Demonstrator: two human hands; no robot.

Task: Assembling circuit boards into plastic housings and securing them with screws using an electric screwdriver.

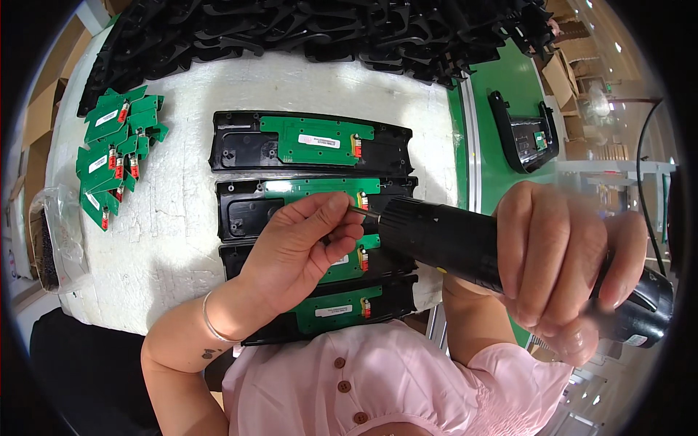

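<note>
R hand (556, 251) wrapped round blk driver (447, 238), ctr-right; L hand (302, 243) mid-frame, pinched at bit (369, 214) tip, can't tell what's held. Tilted bit might slip, scratch nearby PCB (313, 186).

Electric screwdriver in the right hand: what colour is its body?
The screwdriver body is black; head view.

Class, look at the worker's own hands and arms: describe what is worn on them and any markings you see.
Both the left hand and the right hand are gloveless. A thin, silvery bracelet circles the left wrist, with small dark marks on that forearm. The right sleeve is pale pink and short.
</note>
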